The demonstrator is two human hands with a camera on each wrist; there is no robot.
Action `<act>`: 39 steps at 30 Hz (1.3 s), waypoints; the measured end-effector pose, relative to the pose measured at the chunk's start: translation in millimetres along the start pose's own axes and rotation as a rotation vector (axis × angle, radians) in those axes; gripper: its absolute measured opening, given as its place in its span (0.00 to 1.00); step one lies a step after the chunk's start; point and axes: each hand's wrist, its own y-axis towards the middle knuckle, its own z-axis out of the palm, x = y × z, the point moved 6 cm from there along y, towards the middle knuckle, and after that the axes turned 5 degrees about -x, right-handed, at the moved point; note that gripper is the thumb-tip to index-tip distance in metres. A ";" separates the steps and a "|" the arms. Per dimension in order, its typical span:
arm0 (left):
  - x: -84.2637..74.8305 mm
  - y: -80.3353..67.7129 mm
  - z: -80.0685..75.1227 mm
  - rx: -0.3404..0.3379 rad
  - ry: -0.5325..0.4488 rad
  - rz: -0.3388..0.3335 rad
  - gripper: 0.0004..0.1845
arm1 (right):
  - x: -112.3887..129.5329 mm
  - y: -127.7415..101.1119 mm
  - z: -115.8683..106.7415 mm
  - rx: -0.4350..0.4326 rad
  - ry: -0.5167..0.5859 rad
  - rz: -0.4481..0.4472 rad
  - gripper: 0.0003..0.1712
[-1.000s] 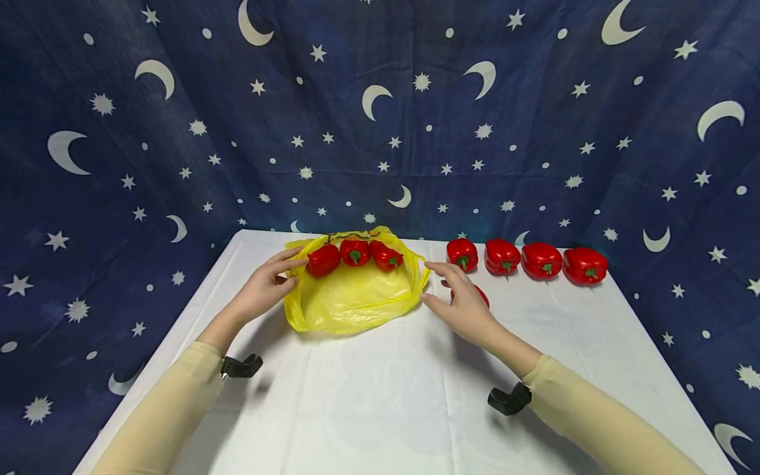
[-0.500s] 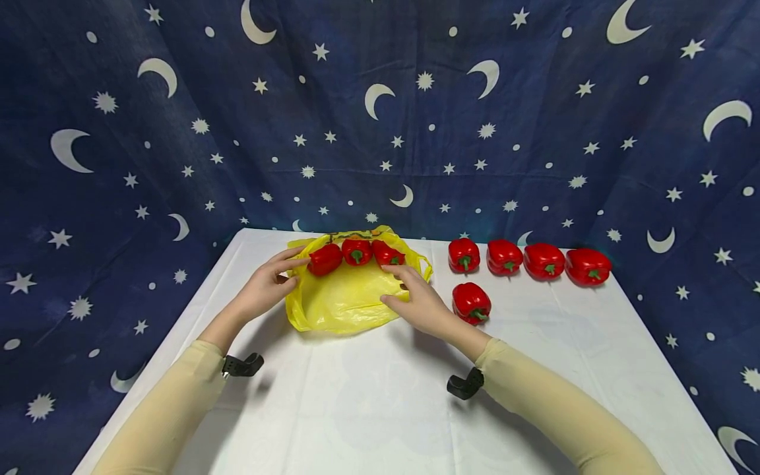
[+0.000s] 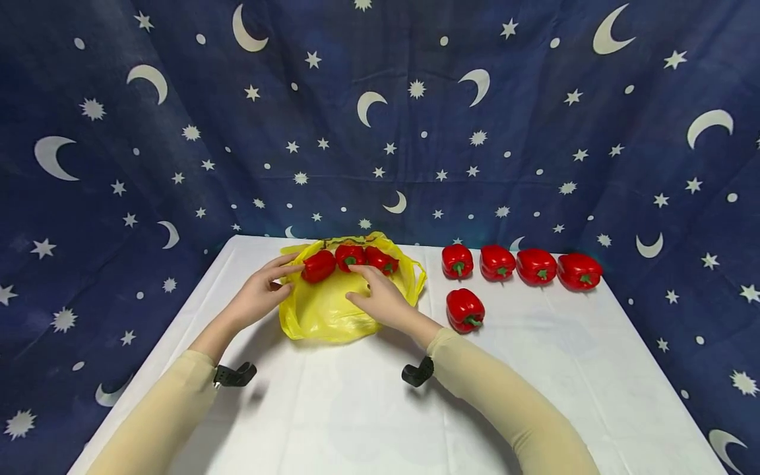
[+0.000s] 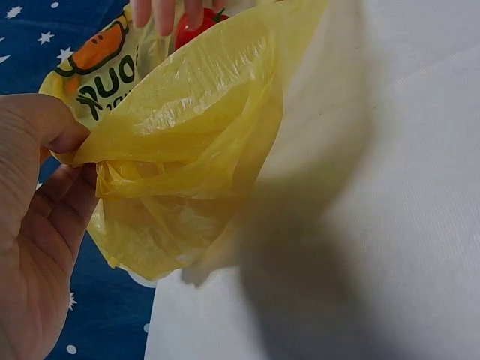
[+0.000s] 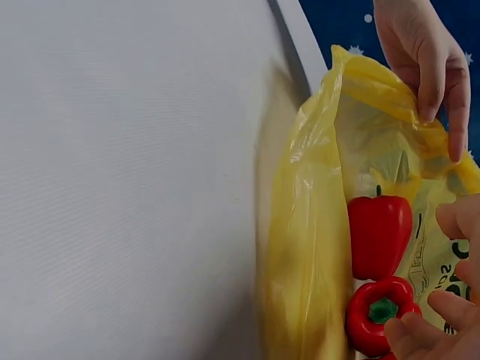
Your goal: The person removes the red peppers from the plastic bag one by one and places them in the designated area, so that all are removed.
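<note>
Three red peppers point(image 3: 347, 260) lie inside the open yellow bag point(image 3: 332, 310) at the far left-centre of the white desk point(image 3: 368, 409). Left hand point(image 3: 256, 295) pinches the bag's left rim between thumb and fingers, holding the mouth up. Right hand point(image 3: 380, 300) rests over the bag's opening, fingers loosely extended, tips at the nearest pepper; it grips nothing. Five further peppers sit outside the bag: four in a row point(image 3: 516, 264) along the far edge, one point(image 3: 464, 309) nearer, just right of the bag.
</note>
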 end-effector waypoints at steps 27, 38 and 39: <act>-10.7 8.9 -7.5 -0.020 0.005 0.010 0.24 | 20.9 78.5 57.4 -0.042 -0.298 -0.029 0.32; -15.5 6.1 -8.7 -0.036 -0.044 0.006 0.23 | 34.4 97.8 79.4 -0.013 -0.547 -0.104 0.36; -14.7 6.2 -7.6 -0.033 -0.046 0.003 0.23 | 34.6 98.4 79.8 -0.017 -0.567 -0.103 0.36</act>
